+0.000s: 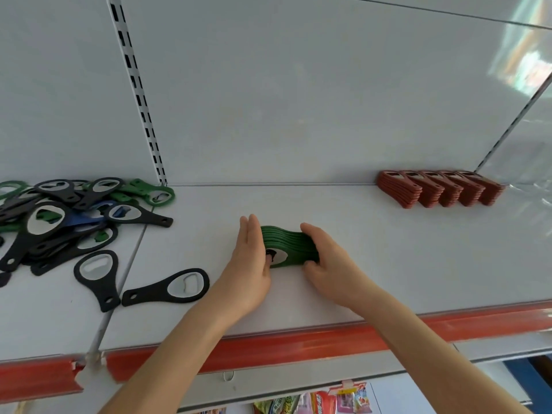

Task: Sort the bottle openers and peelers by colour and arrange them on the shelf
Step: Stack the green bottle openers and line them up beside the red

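- A tangled pile (68,216) of black, green and blue flat bottle openers is lying at the white shelf's (388,264) left end.
- The left hand (248,264), fingers straight and together, is pressing the green stack (286,246) of wavy, flat openers, mid-shelf.
- The right hand (325,258) is curling its fingers round the stack's right side.
- Neat brown-red stacks (439,189) are filling the back right corner.
- Uneven squeezing is likely to fan the stack apart.

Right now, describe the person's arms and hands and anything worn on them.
No sleeves, gloves, watch, bracelet or rings show. The left hand and right hand are bare, and so are both arms down to the picture's lower edge.
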Action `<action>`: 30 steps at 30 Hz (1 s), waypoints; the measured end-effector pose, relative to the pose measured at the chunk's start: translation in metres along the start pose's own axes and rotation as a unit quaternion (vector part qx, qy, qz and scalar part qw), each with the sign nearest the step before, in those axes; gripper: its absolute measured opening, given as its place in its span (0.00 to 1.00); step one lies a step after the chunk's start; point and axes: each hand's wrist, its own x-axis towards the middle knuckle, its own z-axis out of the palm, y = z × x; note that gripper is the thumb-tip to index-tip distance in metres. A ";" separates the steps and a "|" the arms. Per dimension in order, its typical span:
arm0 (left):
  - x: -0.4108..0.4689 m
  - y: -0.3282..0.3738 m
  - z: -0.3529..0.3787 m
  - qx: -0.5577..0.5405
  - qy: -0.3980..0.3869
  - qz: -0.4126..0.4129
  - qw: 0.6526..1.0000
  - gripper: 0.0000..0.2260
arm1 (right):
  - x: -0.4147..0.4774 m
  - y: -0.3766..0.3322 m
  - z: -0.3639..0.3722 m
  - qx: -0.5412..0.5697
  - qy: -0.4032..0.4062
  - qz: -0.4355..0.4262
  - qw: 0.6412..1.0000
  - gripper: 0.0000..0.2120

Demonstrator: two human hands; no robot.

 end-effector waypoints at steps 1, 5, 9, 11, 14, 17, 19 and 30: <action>-0.001 0.000 0.000 -0.001 -0.003 0.000 1.000 0.29 | 0.001 0.001 -0.002 0.007 -0.004 0.008 1.000 0.29; 0.002 0.002 -0.003 0.036 -0.011 0.018 0.999 0.31 | 0.000 0.002 -0.007 0.015 -0.004 0.002 1.000 0.29; 0.003 0.000 -0.007 0.075 -0.038 0.012 0.996 0.31 | 0.000 0.005 -0.015 -0.059 -0.033 -0.014 0.998 0.26; 0.003 0.001 -0.012 0.102 -0.038 0.026 0.994 0.30 | 0.001 0.004 -0.021 -0.069 -0.047 -0.021 0.996 0.25; 0.002 0.004 -0.024 0.093 -0.021 0.055 0.994 0.25 | 0.003 0.004 -0.027 -0.065 -0.055 -0.030 0.996 0.25; 0.006 0.009 -0.034 0.043 0.013 0.057 0.997 0.17 | 0.005 0.006 -0.033 -0.063 -0.071 -0.033 0.995 0.24; 0.011 0.014 -0.038 -0.005 0.022 0.040 0.999 0.14 | 0.006 0.006 -0.041 -0.031 -0.071 -0.016 0.997 0.22; 0.081 0.059 0.009 -0.178 -0.141 -0.033 0.973 0.10 | -0.010 0.023 -0.103 -0.047 0.001 0.106 0.993 0.06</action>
